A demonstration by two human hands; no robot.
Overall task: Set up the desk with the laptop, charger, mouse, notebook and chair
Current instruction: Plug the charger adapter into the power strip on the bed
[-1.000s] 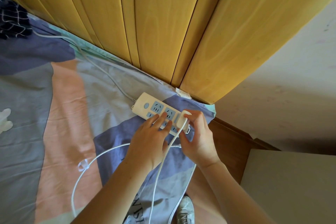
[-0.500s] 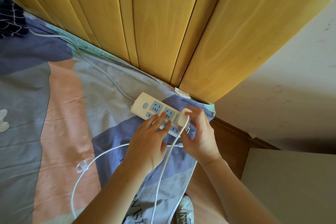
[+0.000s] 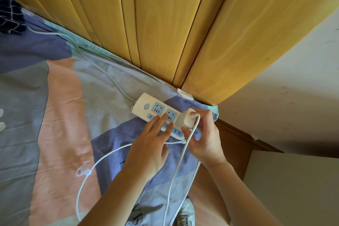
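Two hands meet: right hand (image 3: 205,139) fingers grasp the charger (image 3: 187,120) on the power strip (image 3: 146,105), left hand (image 3: 148,150) fingers flat beside it.

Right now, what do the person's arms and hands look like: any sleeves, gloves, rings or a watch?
Both forearms are bare up to the frame's bottom edge; no sleeve shows. The left hand and right hand wear no gloves, and no ring, watch or wristband is visible on either. Fingernails look short and unpainted.

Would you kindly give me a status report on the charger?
Left hand flat on power strip. Right hand gripping charger at strip's end socket. Nothing blocking.
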